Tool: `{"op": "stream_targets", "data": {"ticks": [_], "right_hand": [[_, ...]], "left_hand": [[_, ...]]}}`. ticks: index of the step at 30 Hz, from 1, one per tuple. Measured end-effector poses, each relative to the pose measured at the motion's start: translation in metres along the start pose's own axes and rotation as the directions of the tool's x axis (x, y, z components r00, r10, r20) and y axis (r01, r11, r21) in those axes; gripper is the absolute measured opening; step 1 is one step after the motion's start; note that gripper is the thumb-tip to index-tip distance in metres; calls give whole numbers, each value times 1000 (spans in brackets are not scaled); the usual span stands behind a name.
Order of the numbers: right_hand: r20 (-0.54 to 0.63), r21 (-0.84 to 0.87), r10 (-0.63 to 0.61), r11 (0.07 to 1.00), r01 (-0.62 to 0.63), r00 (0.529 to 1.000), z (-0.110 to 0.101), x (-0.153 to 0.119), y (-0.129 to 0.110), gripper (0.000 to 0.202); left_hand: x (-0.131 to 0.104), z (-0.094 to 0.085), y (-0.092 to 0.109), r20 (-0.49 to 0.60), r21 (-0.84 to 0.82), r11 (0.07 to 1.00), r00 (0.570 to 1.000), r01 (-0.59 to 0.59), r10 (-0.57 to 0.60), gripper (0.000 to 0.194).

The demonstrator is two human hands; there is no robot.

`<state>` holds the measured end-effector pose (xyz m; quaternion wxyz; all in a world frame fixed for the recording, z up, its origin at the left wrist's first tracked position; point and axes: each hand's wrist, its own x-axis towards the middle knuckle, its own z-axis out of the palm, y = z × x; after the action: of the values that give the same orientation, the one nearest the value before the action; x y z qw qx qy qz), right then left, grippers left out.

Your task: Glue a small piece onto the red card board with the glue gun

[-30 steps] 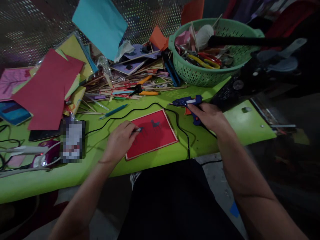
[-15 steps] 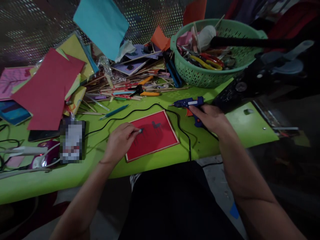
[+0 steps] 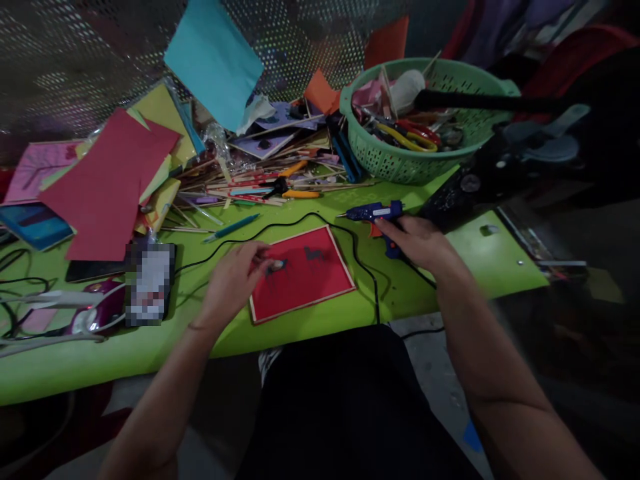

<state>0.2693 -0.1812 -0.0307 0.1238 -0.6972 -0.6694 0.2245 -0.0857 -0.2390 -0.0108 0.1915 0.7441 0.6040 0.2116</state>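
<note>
A red card with a pale wooden border [image 3: 313,280] lies on the green table [image 3: 320,320] in front of me, with a small dark figure stuck near its top. My left hand [image 3: 234,280] rests at the card's left edge and pinches a small dark cutout [image 3: 277,266] against it. My right hand [image 3: 420,241] grips the handle of a blue glue gun [image 3: 373,213], which lies on the table right of the card with its nozzle pointing left. The gun's black cord [image 3: 360,260] loops around the card.
A green basket [image 3: 400,157] with scissors and scraps stands at the back right. Wooden sticks, orange-handled pliers [image 3: 290,192] and coloured paper sheets [image 3: 107,183] pile up at the back and left. A phone [image 3: 149,280] and a purple device lie at the left.
My left hand has shifted slightly left on the card, still pinching the cutout. The view has drifted a little; my right hand stays on the glue gun.
</note>
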Motion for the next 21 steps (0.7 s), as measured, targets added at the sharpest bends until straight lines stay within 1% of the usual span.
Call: {"op": "stream_targets", "data": {"ticks": [3, 5, 8, 11, 13, 15, 18, 21], "right_hand": [[-8, -92, -53, 994, 52, 999, -1, -2, 2, 48], [-31, -158, -104, 983, 98, 994, 0, -4, 3, 43], [-59, -224, -132, 968, 116, 990, 3, -8, 3, 40], [-93, -278, -97, 958, 68, 991, 4, -9, 2, 44], [-80, -291, -88, 955, 61, 993, 3, -9, 2, 43], [-41, -254, -74, 965, 62, 996, 0, -8, 3, 42], [10, -154, -33, 987, 34, 999, -4, -5, 8, 44], [25, -32, -46, 998, 46, 999, -6, -4, 13, 43]], "left_hand": [[5, -15, -1, -171, -7, 999, 984, 41, -41, 23], [11, -21, -3, -215, -3, 999, 976, 42, -41, 22], [25, -23, -6, -173, 5, 999, 984, 39, -37, 24], [44, -18, -7, -125, 19, 1000, 992, 17, -15, 29], [58, -14, -8, -108, 52, 999, 994, -1, 7, 30], [73, -11, -7, -93, 97, 995, 995, -20, 29, 28], [99, -6, -5, -56, 174, 984, 997, -46, 56, 25], [128, 0, 0, -17, 250, 966, 998, -59, 65, 27]]}}
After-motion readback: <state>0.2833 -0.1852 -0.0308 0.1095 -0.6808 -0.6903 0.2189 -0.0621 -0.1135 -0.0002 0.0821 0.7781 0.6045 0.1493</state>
